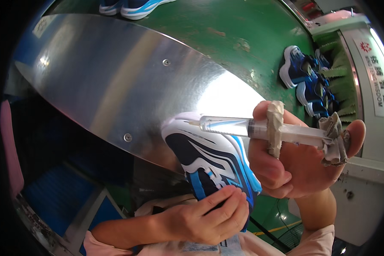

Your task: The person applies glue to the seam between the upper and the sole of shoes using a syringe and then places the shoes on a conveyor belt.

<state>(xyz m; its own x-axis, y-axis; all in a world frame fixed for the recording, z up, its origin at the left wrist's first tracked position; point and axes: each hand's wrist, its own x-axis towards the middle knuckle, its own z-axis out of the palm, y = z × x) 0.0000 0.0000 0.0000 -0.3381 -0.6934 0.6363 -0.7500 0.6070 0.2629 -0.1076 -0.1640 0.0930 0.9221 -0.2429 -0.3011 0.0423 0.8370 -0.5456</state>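
My left hand point(209, 219) grips the heel end of a blue and white sports shoe point(209, 158), held up with its white sole edge facing away. My right hand point(303, 164) holds a clear plastic syringe point(243, 127), thumb on the cloth-wrapped plunger end point(333, 141). A second wrap of cloth tape sits around the syringe's finger flange. The needle tip points left and rests just above the shoe's toe edge near the white sole.
A curved shiny metal plate point(115, 81) with screws lies behind the shoe. Beyond it runs a green conveyor surface point(226, 30) carrying several blue shoes point(307, 81) at right and another pair point(132, 7) at the top. A white machine housing point(371, 128) stands at right.
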